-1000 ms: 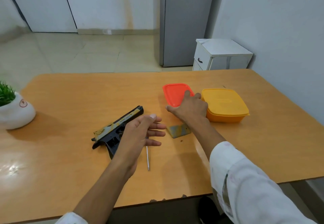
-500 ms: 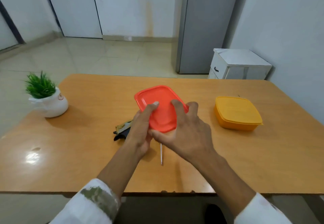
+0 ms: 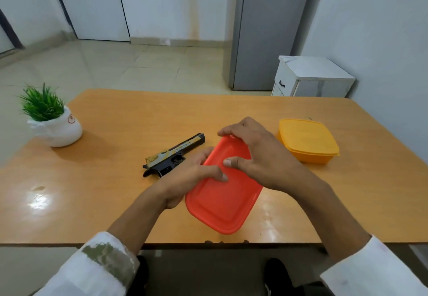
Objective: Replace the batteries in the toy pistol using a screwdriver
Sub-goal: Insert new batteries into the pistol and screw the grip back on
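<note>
The red lidded container [image 3: 223, 193] has come from the far side of the tabletop [image 3: 115, 119] to the near edge; both hands now clasp it — left hand [image 3: 192, 177] curled on its left rim, right hand [image 3: 257, 156] over the far end — likely to open it for batteries. The toy pistol [image 3: 173, 156], hidden half a second ago, lies in view just left; the screwdriver is now out of sight.

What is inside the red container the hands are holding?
Cannot tell. The red container has its opaque lid on, gripped by the left hand and right hand over the table, so its contents are hidden.
</note>
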